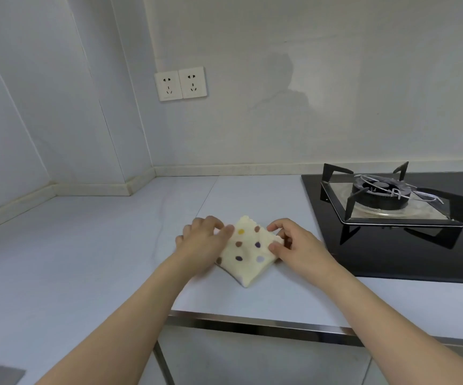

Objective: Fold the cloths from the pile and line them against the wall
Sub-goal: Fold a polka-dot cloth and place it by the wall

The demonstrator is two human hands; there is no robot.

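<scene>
A small cream cloth with coloured dots (248, 252) lies folded into a square on the white countertop (86, 259), turned like a diamond with one corner toward me. My left hand (201, 243) rests on its left side, fingers curled, thumb on the upper left edge. My right hand (291, 244) pinches the cloth's right corner between thumb and fingers. No pile of other cloths is in view.
A black gas hob (397, 218) with a metal pan support sits at the right, close to my right hand. Two wall sockets (180, 83) are on the back wall. The counter's front edge (252, 322) runs below my forearms.
</scene>
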